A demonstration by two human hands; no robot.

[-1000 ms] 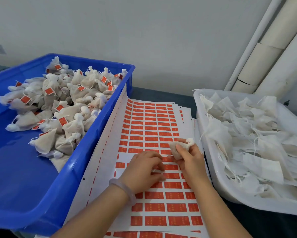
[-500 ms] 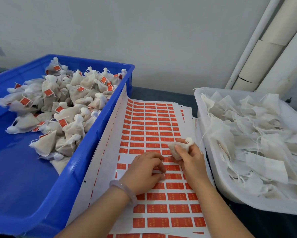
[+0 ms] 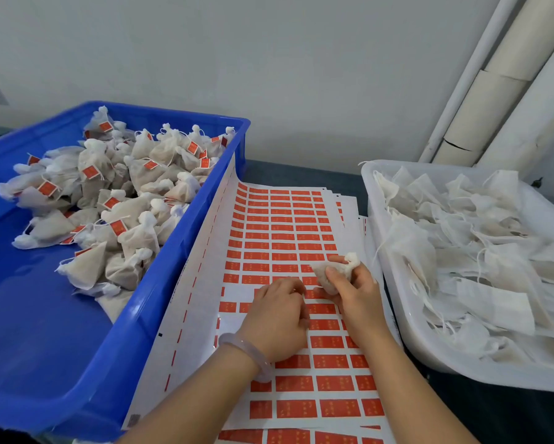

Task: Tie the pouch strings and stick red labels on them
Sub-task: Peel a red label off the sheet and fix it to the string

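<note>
My right hand [image 3: 357, 298] grips a small white filled pouch [image 3: 334, 271], gathered at its top, just above the sheet of red labels [image 3: 282, 225]. My left hand [image 3: 277, 318] lies on the sheet beside it, fingers curled, fingertips picking at a red label [image 3: 314, 294] near the pouch; the tips hide the label's edge. Part of the sheet to the left of that hand is bare white backing where labels are gone. A pale bangle sits on my left wrist.
A blue bin [image 3: 173, 261] on the left holds several tied pouches with red labels [image 3: 125, 193]. A white tray [image 3: 394, 283] on the right is piled with flat unlabelled pouches and loose strings [image 3: 477, 245]. Pale pipes run up the wall at the back right.
Both hands stay in nearly the same place. My left fingertips shifted slightly on the sheet while my right hand kept its hold on the pouch.
</note>
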